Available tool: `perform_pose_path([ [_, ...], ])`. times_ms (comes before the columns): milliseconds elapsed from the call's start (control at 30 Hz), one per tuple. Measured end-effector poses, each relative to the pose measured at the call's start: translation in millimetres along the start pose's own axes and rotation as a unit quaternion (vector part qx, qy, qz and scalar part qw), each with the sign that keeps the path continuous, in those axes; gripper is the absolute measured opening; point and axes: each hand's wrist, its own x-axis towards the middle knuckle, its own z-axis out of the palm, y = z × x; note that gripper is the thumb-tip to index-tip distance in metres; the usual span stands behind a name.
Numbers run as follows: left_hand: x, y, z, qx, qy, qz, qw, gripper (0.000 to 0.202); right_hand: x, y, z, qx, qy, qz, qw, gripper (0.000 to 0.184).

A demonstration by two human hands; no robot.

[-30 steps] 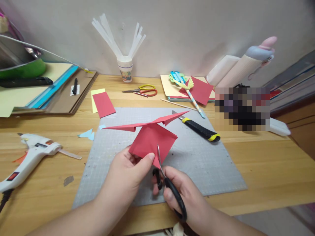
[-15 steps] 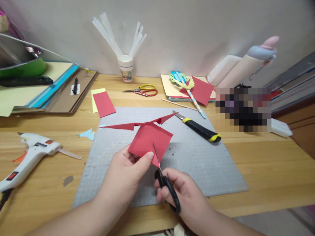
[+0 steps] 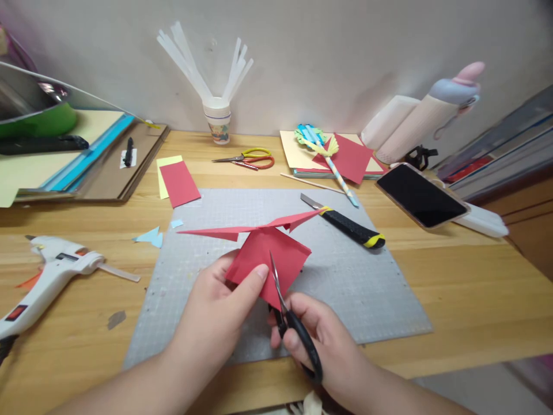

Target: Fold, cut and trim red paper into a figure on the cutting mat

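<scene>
A folded piece of red paper (image 3: 287,256), with long thin points spreading to either side at its far end, is pinched in my left hand (image 3: 222,305), thumb on top. Black-handled scissors (image 3: 305,343) sit in my right hand (image 3: 326,334), fingers through the loops. One blade lies over the red paper beside my left thumb; the other blade is hidden beneath it. Both hands are above the grey cutting mat (image 3: 367,305). Beyond the paper, a black and yellow utility knife (image 3: 352,227) rests on the mat.
On the left lies a white glue gun (image 3: 64,274), near blue paper scraps (image 3: 150,237). Farther back are red paper (image 3: 180,183), yellow-and-red-handled scissors (image 3: 254,158) and a paper cup (image 3: 218,124) of glue sticks. A phone (image 3: 421,193) and a paper flower (image 3: 328,153) are at the right.
The red paper has tipped and come slightly nearer, its right point swinging farther right. The scissors have shifted a little with it, their blade still over the paper.
</scene>
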Motion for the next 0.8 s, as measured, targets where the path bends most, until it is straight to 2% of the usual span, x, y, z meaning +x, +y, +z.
perform_pose_path([
  [167, -0.4, 1.0, 0.5, 0.008, 0.009, 0.002, 1.0, 0.02, 0.4, 0.5, 0.2, 0.006, 0.002, 0.003, 1.0, 0.07],
  [500, 2.5, 1.1, -0.9, 0.017, 0.03, 0.003, 0.999, 0.023, 2.0, 0.5, 2.1, 0.015, 0.019, 0.001, 1.0, 0.043],
  [700, 4.8, 2.4, -2.4, -0.019, 0.083, -0.028, 0.996, 0.034, 1.7, 1.0, 3.2, 0.008, 0.025, 0.015, 1.0, 0.042],
  [800, 3.0, 4.2, -0.7, -0.002, 0.072, -0.018, 0.997, 0.032, 1.4, 0.2, 3.6, 0.004, 0.031, 0.003, 1.0, 0.047],
])
